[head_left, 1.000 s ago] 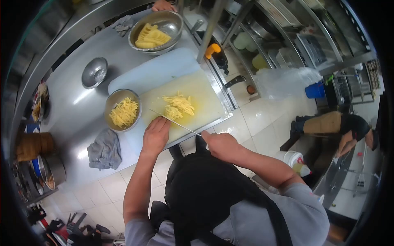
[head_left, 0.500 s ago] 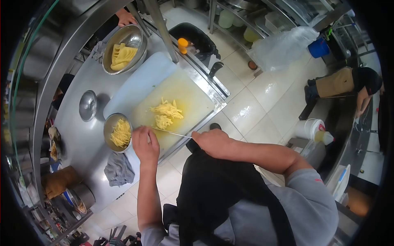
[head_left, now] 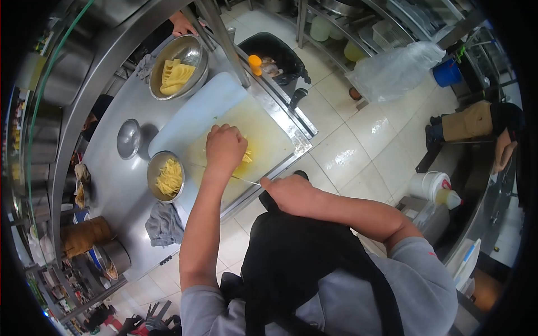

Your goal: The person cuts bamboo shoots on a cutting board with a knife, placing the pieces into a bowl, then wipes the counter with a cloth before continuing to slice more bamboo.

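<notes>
Over the yellow-stained cutting board, my left hand is closed, fingers curled down onto a pile of thin yellow strips. The hand hides most of that pile, and its fingertips do not show. My right hand grips a knife near the board's front edge, its blade pointing left beneath my left wrist. Left of the board, a small metal bowl holds more of these strips. At the back, a larger metal bowl contains thick yellow pieces.
A small metal bowl and a grey cloth lie on the steel table. Another person's hand is near the large bowl. A black bin stands beyond the board; another person bends over at right.
My left hand has moved from beside the strip-filled bowl up and right onto the pile on the board, closing over it. My right hand keeps the knife in nearly the same place.
</notes>
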A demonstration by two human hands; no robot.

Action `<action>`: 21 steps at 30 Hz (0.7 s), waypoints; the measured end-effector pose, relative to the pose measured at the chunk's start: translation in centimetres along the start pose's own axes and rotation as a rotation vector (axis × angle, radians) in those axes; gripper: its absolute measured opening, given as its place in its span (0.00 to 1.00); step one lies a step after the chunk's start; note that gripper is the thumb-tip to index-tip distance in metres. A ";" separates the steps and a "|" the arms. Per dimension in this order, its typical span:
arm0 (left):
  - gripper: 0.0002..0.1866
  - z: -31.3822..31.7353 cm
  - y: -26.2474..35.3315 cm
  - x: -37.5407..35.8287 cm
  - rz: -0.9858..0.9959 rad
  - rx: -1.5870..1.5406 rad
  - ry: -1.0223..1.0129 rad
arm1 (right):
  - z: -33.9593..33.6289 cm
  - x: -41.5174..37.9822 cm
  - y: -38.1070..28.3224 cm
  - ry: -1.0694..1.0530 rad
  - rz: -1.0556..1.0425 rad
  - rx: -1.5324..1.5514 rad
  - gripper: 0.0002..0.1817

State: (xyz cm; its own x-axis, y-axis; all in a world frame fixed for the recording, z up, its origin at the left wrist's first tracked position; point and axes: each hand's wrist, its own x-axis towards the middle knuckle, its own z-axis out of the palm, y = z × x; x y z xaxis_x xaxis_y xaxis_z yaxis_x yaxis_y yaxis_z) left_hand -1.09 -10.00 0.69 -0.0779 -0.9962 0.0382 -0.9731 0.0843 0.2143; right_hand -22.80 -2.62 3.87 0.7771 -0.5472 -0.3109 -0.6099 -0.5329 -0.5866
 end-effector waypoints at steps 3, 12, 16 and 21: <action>0.08 -2.2 -0.3 0.6 -0.168 -0.355 -0.031 | -0.1 0.0 0.4 -0.016 0.027 -0.008 0.22; 0.07 0.4 0.3 0.9 0.163 -0.082 -0.089 | 0.1 0.1 -0.2 -0.037 0.014 -0.050 0.24; 0.05 -0.2 0.2 2.5 0.255 -0.175 -0.195 | -0.3 -0.1 -0.9 -0.051 0.018 -0.041 0.23; 0.04 -7.7 -1.3 1.4 0.059 -0.534 0.044 | -0.2 0.2 0.7 -0.066 0.048 0.018 0.20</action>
State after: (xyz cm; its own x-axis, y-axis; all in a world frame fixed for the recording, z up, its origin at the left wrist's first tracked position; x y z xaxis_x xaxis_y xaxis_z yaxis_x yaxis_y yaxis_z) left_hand 1.74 -11.32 7.97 -0.1091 -0.9886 0.1039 -0.7208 0.1506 0.6765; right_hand -23.14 -3.21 3.54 0.7560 -0.5276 -0.3874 -0.6442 -0.4949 -0.5832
